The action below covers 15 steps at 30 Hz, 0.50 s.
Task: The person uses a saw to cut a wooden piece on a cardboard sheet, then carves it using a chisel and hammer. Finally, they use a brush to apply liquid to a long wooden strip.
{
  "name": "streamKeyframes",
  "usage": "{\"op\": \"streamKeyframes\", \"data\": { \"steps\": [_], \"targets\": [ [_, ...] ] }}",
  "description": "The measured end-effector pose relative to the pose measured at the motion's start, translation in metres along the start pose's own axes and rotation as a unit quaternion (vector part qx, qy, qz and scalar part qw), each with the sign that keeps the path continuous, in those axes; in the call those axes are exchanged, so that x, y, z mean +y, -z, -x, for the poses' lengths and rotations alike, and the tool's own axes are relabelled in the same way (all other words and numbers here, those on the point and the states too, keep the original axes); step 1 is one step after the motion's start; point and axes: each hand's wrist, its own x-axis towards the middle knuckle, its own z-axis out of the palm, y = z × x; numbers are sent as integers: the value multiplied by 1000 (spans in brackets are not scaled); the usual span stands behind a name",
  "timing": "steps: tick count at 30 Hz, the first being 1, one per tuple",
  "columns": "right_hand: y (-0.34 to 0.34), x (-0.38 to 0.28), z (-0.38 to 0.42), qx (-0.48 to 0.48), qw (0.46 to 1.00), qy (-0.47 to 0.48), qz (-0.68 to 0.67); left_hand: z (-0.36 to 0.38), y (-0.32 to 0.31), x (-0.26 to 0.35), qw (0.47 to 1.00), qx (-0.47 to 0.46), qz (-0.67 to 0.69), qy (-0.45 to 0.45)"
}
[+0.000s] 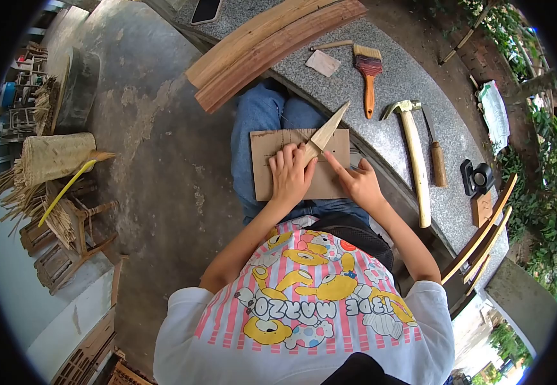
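Note:
My left hand (289,174) is closed on the lower end of a pointed, pale wooden piece (327,131), pressing it against a brown board (269,186). The tip of the wood points up and to the right, past the board's far edge. My right hand (362,185) is beside it on the right, with the index finger stretched out to the base of the wood and the thumb apart. Nothing shows in its grasp. The board lies across my jeans-covered lap, and part of it is hidden under my hands.
A granite bench (394,77) carries a paintbrush (368,74), a claw hammer (413,154), a knife (437,151), a whitish block (322,63) and a phone (206,10). Long timber pieces (272,48) overhang its edge. Curved wooden strips (483,237) lie right. Straw bundles (15,186) stand left.

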Motion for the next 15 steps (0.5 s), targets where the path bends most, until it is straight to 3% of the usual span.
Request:
{"op": "streamKeyframes", "data": {
  "steps": [7, 15],
  "targets": [
    [3, 1, 47, -7, 1000, -23, -16, -1, 0, 1, 1000, -14, 3, 7],
    [-7, 2, 11, 17, 1000, 4, -2, -2, 1, 1, 1000, -1, -2, -3]
  ]
}}
